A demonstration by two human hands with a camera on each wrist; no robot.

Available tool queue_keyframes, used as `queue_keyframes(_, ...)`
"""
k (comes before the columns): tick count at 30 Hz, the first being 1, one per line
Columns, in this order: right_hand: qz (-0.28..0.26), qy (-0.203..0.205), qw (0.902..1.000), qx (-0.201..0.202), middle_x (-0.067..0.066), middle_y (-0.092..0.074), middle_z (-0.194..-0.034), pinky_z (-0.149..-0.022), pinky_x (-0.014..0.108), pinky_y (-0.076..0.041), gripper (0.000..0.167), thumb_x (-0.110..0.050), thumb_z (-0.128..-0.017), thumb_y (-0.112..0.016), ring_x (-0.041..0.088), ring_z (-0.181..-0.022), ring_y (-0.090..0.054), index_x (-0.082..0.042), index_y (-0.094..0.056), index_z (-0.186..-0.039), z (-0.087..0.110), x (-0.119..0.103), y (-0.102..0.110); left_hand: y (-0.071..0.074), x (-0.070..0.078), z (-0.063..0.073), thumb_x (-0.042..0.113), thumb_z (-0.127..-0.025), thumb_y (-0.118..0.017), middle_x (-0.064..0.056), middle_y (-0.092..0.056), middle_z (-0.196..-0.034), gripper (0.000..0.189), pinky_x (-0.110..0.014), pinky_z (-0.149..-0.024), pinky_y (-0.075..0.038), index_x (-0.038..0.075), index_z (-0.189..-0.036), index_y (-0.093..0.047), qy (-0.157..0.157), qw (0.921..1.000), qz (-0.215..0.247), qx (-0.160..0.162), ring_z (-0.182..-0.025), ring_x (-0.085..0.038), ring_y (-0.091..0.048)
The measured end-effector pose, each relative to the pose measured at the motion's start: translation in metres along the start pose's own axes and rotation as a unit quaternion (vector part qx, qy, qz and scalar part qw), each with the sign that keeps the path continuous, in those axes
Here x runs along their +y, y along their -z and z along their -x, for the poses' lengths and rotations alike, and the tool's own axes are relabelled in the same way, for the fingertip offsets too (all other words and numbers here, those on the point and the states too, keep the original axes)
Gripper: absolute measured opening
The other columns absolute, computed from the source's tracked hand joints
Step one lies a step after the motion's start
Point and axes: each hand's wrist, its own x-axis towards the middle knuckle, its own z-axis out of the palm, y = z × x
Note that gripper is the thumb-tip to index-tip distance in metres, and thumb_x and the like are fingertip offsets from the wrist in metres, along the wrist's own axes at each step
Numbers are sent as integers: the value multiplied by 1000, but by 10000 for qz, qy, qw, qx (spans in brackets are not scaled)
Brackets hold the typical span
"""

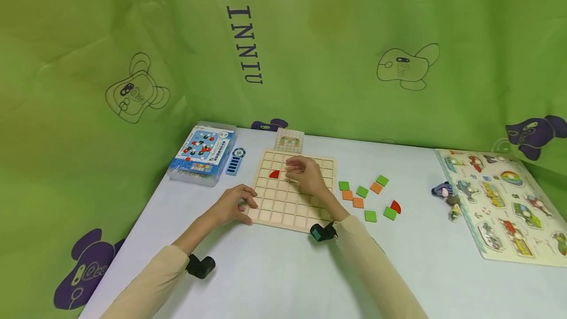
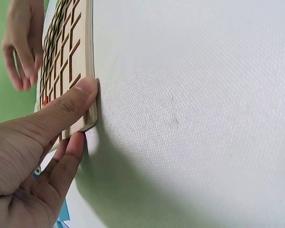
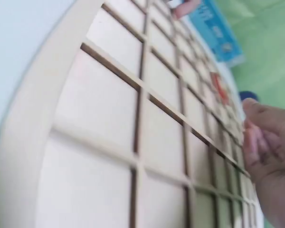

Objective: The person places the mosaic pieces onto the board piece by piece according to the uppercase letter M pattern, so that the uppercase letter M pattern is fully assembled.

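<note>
A wooden grid board (image 1: 283, 220) lies on the table with a red quarter-circle piece (image 1: 274, 174) in one of its upper-left cells. My left hand (image 1: 232, 204) grips the board's near left corner, the thumb on the top edge and the fingers against the side, as the left wrist view shows. Over the upper middle of the board hovers my right hand (image 1: 305, 174), its fingers loosely bent, and no piece shows between them. In the right wrist view, the thumb and fingers of that hand (image 3: 275, 147) appear beyond the grid cells.
Green squares (image 1: 370, 216), orange squares (image 1: 358, 203) and another red quarter circle (image 1: 396, 206) lie right of the board. Behind it is a pattern card (image 1: 289, 140). A boxed molecule set (image 1: 201, 154) sits left, a picture puzzle board (image 1: 509, 206) far right, small figures (image 1: 443, 189) beside it.
</note>
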Motion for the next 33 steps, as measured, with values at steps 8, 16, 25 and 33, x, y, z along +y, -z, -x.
queue_keyframes(8,-493,-419,9969,457,33,-56,-120,-83,21,-50,36,3,-87,-65,32,-102,-61,11,-56,-121,53,4,62,2,-2,8,-1,-63,-86,-17,-57,-120,28,-30,-77,-53,3,-85,-69,4,9999,95,79,-117,-38,-50)
queue_keyframes(16,1149,-449,9837,1309,28,-61,-114,-76,10,-46,34,0,-86,-68,18,-93,-62,8,-59,-119,105,24,158,1,-1,7,-1,-63,-85,-19,-56,-121,28,-33,-79,-53,1,-86,-69,-66,9999,140,62,-118,-41,-48)
queue_keyframes(25,2198,-912,9647,1125,27,-64,-109,-70,6,-43,38,0,-83,-71,8,-83,-59,9,-59,-118,107,52,203,0,0,7,-2,-63,-85,-17,-57,-120,28,-31,-78,-52,3,-86,-69,12,10000,55,59,-118,-38,-49)
queue_keyframes(33,2221,-949,9642,1093,25,-65,-105,-68,8,-43,33,-2,-87,-68,3,-79,-57,8,-60,-117,100,57,210,-1,3,3,-3,-63,-84,-19,-56,-120,28,-33,-78,-52,1,-87,-69,-139,9998,152,12,-118,-40,-48)
